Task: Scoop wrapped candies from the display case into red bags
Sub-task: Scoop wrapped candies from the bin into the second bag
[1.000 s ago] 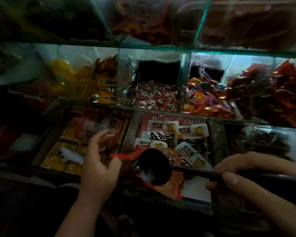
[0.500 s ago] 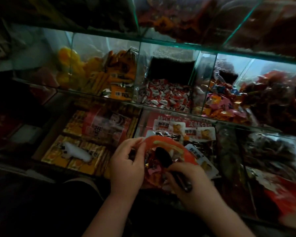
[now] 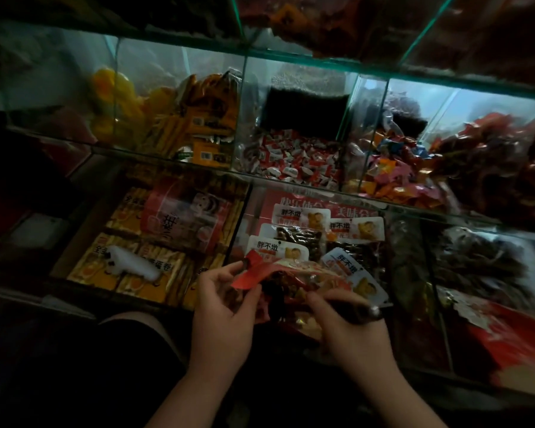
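Your left hand [image 3: 226, 307] pinches the crinkly red bag [image 3: 254, 274] by its rim; your right hand [image 3: 349, 335] grips the dark scoop [image 3: 363, 312], bowl inside the bag. The glass case [image 3: 322, 61] has edges crowding close; wrapped candies [image 3: 294, 159] lie far behind.

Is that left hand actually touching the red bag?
Touching. The head view shows the left hand pinching the red bag at its rim between thumb and fingers. The right hand grips the scoop.

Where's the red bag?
In the head view, the crinkly red plastic bag is low in the middle, pinched by the left hand, beside the right hand gripping a black scoop, in front of white snack packets.
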The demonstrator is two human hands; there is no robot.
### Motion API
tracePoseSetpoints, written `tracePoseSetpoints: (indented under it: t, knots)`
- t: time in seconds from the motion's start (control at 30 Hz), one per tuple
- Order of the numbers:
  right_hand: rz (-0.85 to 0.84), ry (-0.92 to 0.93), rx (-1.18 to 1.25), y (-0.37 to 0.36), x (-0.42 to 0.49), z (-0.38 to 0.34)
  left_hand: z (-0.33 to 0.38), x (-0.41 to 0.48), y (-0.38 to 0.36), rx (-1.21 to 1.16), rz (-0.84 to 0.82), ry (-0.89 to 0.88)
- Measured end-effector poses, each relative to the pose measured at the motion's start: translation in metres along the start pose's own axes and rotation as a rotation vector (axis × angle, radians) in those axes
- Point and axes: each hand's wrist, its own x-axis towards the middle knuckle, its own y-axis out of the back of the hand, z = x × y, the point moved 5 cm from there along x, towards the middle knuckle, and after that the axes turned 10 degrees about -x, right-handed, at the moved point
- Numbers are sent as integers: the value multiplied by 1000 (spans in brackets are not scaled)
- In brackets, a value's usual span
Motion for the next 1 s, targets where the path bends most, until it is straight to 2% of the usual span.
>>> tracePoseSetpoints:
  t: [0.1, 0.17, 0.3, 0.37, 0.43, 0.5, 0.63, 0.7, 0.9, 1.0]
  knots:
    - [55, -188, 205, 20, 2, 16, -8, 2, 3, -145, 8, 35]
    - [95, -233, 278, 31, 0, 23, -9, 1, 5, -66, 2, -7]
    - [182, -203, 351, 57, -7, 19, 31, -6, 2, 308, 30, -432]
    - [160, -182, 384, 67, -6, 14, 52, -13, -5, 363, 39, -617]
    - [120, -182, 453, 75, -6, 9, 65, -20, -18, 367, -3, -719]
    - [98, -195, 501, 81, -7, 6, 67, -20, -36, 382, -134, -661]
    - [96, -177, 535, 99, -11, -1, 33, -5, -57, 676, -292, -153]
    - [102, -156, 540, 108, -13, -5, 19, 0, -62, 741, -350, -41]
    - [52, -106, 512, 121, -28, -18, 9, -2, -73, 690, -385, -91]
    - [-73, -153, 505, 108, -36, -27, 9, -3, -75, 706, -345, -168]
